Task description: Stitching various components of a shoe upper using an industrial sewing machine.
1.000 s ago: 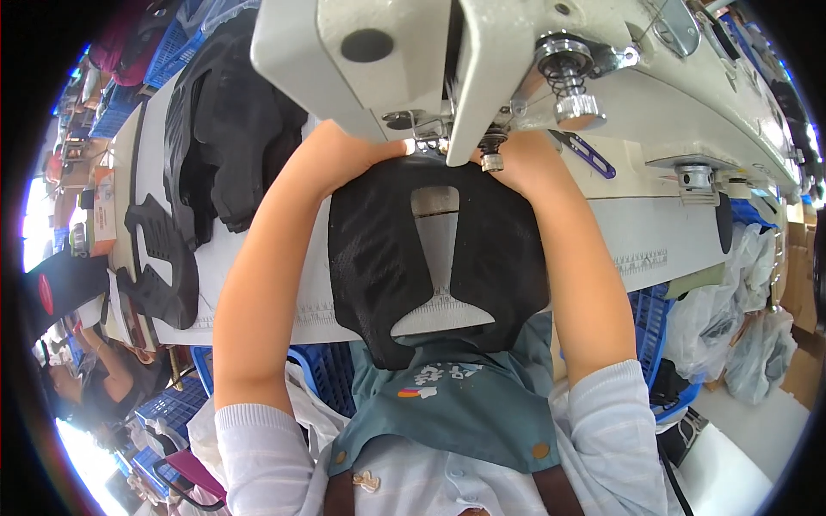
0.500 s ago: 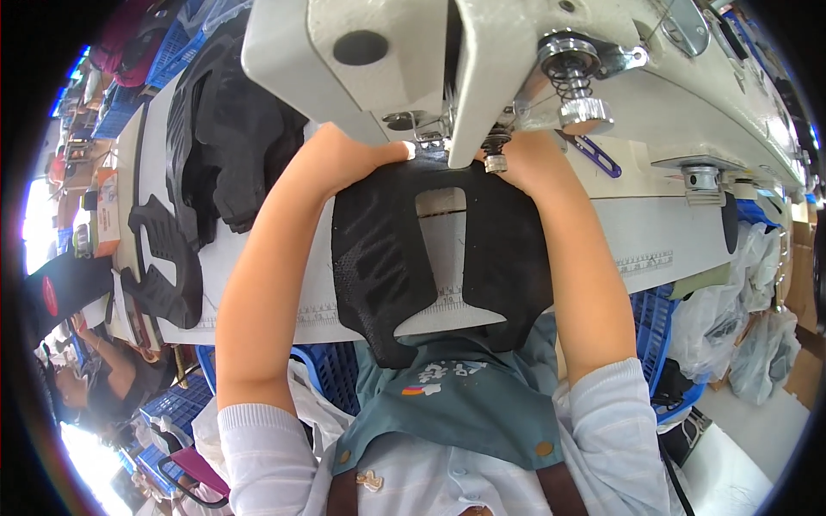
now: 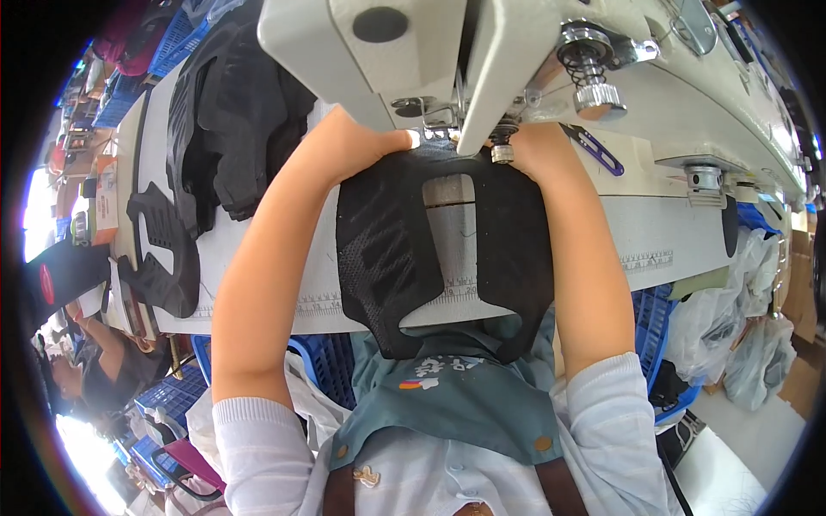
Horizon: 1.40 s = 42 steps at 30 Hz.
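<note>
A black shoe upper (image 3: 391,249) with a long central opening and textured sides lies across the table edge, its far end under the white sewing machine (image 3: 404,73). Two curved tails of the upper hang over the edge onto my apron. At its far left edge, my left hand (image 3: 357,146) pinches it, with the thumb on top beside the presser foot and the other fingers hidden. On the far right edge rests my right hand (image 3: 540,153); its fingers are hidden behind the machine's metal knobs. Needle and stitch line are too obscured to make out.
Black uppers (image 3: 249,129) are heaped on the left, with another single upper (image 3: 163,249) nearer the edge. Purple-handled thread snips (image 3: 594,148) lie right of my right hand. Blue crates (image 3: 323,365) stand below the table. Plastic bags (image 3: 761,361) hang at the right.
The view has shifted slightly, so the machine appears farther right. The upper's near tails have drawn a little away from me and its right tail has swung right. Both hands stay at the far edge.
</note>
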Available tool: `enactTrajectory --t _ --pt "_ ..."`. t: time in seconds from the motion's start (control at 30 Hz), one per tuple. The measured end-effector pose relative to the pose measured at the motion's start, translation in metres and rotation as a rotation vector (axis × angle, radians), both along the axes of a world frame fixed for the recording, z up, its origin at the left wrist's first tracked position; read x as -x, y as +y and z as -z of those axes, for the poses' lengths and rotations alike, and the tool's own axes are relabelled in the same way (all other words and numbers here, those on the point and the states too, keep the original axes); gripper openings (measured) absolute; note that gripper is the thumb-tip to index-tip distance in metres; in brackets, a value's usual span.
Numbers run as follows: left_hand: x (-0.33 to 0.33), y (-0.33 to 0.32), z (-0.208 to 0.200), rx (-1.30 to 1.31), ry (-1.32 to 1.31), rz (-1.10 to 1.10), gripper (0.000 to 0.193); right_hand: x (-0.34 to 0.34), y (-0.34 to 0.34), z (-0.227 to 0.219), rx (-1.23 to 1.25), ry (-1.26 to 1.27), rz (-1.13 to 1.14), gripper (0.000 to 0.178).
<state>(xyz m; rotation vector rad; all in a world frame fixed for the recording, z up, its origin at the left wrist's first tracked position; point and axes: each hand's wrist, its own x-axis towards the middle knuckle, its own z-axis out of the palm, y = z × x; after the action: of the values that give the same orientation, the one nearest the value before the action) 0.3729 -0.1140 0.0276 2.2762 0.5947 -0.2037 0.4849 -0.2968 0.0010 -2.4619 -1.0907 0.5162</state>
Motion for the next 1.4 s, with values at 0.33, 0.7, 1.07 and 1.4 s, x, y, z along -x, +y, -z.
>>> enactTrajectory --t 0.33,0.7,1.07,1.4 --pt "0.0 0.004 0.009 -0.067 -0.108 0.062 0.04 -0.003 0.004 -0.002 0.136 0.02 0.0 0.04" --pt "0.001 0.006 0.013 -0.082 -0.159 0.116 0.034 -0.005 0.006 -0.008 0.279 0.035 0.002 0.037" --pt "0.001 0.006 0.014 -0.112 -0.111 0.094 0.034 -0.002 0.012 -0.009 0.343 0.032 -0.003 0.036" --pt "0.0 0.014 0.028 -0.095 -0.135 0.124 0.035 0.005 0.011 -0.002 0.292 -0.089 0.055 0.031"
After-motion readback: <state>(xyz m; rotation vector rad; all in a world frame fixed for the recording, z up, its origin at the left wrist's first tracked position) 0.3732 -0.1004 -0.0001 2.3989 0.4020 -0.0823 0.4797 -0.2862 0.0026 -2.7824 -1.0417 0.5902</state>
